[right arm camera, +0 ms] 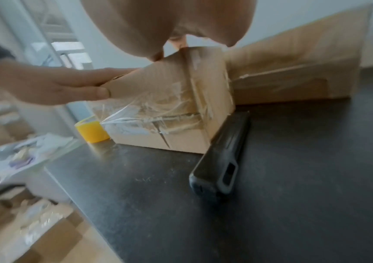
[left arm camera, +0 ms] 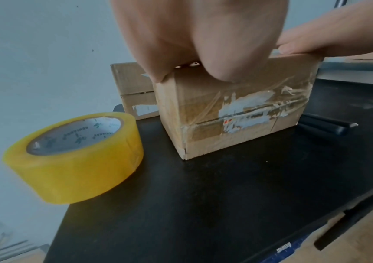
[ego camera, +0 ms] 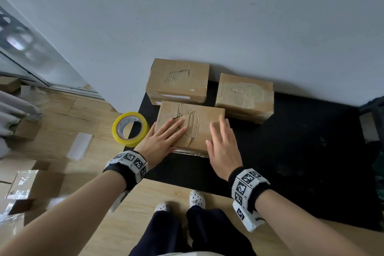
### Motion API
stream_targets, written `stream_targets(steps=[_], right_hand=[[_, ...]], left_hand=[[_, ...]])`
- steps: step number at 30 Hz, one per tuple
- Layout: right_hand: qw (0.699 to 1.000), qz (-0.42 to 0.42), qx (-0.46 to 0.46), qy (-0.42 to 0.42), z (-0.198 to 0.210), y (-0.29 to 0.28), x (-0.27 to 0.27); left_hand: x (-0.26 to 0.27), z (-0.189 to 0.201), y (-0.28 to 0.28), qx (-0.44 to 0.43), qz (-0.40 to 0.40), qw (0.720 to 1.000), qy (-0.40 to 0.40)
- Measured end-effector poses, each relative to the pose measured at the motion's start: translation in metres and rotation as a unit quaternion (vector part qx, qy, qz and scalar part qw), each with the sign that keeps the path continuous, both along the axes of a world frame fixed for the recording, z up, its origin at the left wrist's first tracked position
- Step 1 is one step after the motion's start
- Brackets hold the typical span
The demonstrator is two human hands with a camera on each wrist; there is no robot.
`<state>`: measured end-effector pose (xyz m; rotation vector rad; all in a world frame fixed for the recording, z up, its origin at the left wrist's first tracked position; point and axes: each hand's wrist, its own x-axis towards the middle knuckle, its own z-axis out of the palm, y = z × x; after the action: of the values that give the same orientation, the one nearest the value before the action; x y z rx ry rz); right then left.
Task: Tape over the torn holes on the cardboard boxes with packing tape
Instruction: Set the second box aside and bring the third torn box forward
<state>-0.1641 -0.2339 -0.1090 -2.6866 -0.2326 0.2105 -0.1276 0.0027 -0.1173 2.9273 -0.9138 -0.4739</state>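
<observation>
**Both hands flat on the nearest torn box**

Three cardboard boxes sit on a black counter against a pale wall. The nearest box lies with its long axis running left to right across the view, slightly skewed so that its right end sits a little farther from the person. Its top face carries a jagged tear near the middle, with creased, glossy tape over part of it.

The left hand lies palm-down on the left half of that top, fingers straight and together, pointing toward the tear; it grips nothing. The right hand is spread with straight fingers at the box's right end, fingertips on the top edge. It looks blurred in the head view, and it too holds nothing.

The front side of the box shows wrinkled clear tape and the scraped white remains of a label.

The yellow tape roll lies flat at the counter's left edge, hole facing up, just beside the box's left end.

The far left box touches the nearest box from behind. The far right box stands beside it, also long-side across. A dark phone lies on the counter against the nearest box's right end.
</observation>
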Motion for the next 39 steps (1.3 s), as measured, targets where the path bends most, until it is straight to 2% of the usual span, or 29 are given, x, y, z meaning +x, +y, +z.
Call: stream_targets(steps=[2,4,6,12,15,18,22,26,31,34,39], right_hand=[[0.994,0.089,-0.040,-0.053,0.001,0.009,0.001],[0.983,0.162,-0.067,-0.054,0.001,0.021,0.001],[0.978,0.183,-0.096,-0.037,-0.002,0.029,0.001],[0.979,0.161,-0.126,-0.012,0.000,0.038,-0.006],[0.978,0.165,-0.129,-0.014,0.005,0.038,-0.006],[0.981,0.157,-0.114,0.006,0.009,0.041,-0.010],[0.987,0.127,-0.095,0.029,0.007,0.048,-0.022],[0.989,0.106,-0.080,0.058,0.010,0.051,-0.021],[0.990,0.050,-0.108,0.069,0.013,0.058,-0.021],[0.993,0.021,-0.088,0.074,0.009,0.067,-0.024],[0.996,0.019,-0.061,0.063,0.007,0.072,-0.023]], left_hand=[[0.002,0.003,0.001,-0.013,0.000,1.000,0.005],[0.003,0.006,0.004,-0.008,-0.006,1.000,0.013],[0.003,0.009,0.005,-0.003,-0.011,1.000,0.012],[-0.002,0.002,0.013,-0.009,-0.018,1.000,0.017],[-0.003,0.006,0.018,-0.057,-0.014,0.998,0.030],[-0.007,0.012,0.033,-0.087,0.069,0.992,0.057],[-0.006,0.005,0.066,-0.021,0.180,0.982,0.058],[-0.002,-0.001,0.083,0.031,0.181,0.981,0.058],[0.004,-0.004,0.094,0.040,0.208,0.974,0.075],[0.004,-0.006,0.105,0.003,0.235,0.967,0.099],[0.001,0.011,0.119,-0.150,0.287,0.941,0.100]])
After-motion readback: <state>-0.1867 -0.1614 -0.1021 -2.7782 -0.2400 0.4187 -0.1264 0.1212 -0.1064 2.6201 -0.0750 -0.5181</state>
